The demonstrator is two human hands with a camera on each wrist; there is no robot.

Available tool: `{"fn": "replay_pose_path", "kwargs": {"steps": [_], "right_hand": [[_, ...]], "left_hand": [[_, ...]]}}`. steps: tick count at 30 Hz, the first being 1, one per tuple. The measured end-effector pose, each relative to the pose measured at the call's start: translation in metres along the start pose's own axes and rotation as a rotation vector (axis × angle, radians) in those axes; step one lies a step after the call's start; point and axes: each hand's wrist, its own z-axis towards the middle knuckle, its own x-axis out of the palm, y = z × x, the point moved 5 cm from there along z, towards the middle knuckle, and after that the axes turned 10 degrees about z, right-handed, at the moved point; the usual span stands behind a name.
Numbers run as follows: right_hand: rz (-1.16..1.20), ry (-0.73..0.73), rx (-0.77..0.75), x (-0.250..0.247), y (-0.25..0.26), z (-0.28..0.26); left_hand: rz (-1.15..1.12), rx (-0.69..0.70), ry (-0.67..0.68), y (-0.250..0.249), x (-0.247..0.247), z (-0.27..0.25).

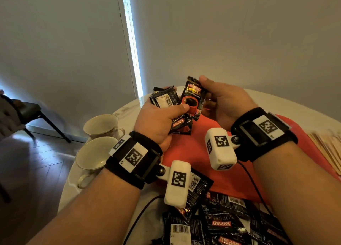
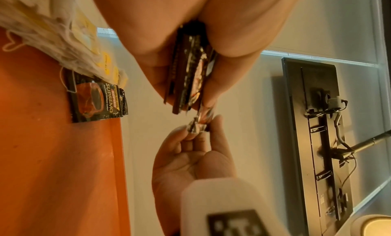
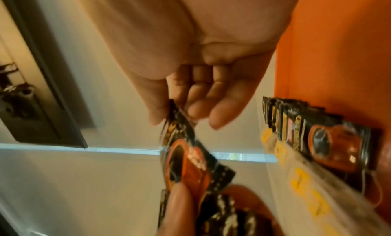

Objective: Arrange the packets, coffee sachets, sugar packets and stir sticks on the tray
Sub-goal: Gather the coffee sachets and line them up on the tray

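My left hand (image 1: 162, 115) grips a stack of black coffee sachets (image 1: 165, 99) above the red tray (image 1: 217, 163); the left wrist view shows the stack (image 2: 188, 75) edge-on between thumb and fingers. My right hand (image 1: 217, 100) pinches the top corner of one black sachet with a red cup print (image 1: 192, 99), whose lower part lies under my left thumb. That sachet (image 3: 186, 159) also shows in the right wrist view. Several coffee sachets (image 3: 321, 135) and pale tea bags with yellow tags (image 3: 300, 181) lie on the tray. Wooden stir sticks (image 1: 330, 148) lie at the tray's right edge.
A loose pile of coffee sachets (image 1: 221, 226) lies on the white round table near me. Two empty cups (image 1: 96, 143) stand at the table's left edge. A dark chair (image 1: 27, 112) stands on the floor at left. A monitor on an arm (image 2: 321, 130) stands beyond the table.
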Motion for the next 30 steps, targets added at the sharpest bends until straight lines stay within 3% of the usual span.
{"fn": "replay_pose_path", "kwargs": {"steps": [5, 11, 16, 20, 30], "right_hand": [[-0.104, 0.206, 0.108, 0.013, -0.001, -0.009], [-0.016, -0.006, 0.060, -0.006, -0.005, 0.003], [-0.144, -0.165, 0.200, -0.031, -0.029, 0.008], [-0.291, -0.189, 0.297, -0.037, -0.046, 0.009], [-0.548, -0.145, 0.354, -0.028, -0.054, 0.012]], "left_hand": [[-0.050, 0.002, -0.076, 0.002, -0.011, 0.007], [-0.114, -0.002, -0.163, 0.002, -0.014, 0.009], [-0.154, -0.051, -0.194, 0.002, -0.017, 0.013], [-0.167, -0.075, -0.200, 0.002, -0.018, 0.014], [-0.204, -0.063, -0.206, -0.004, -0.020, 0.011]]}}
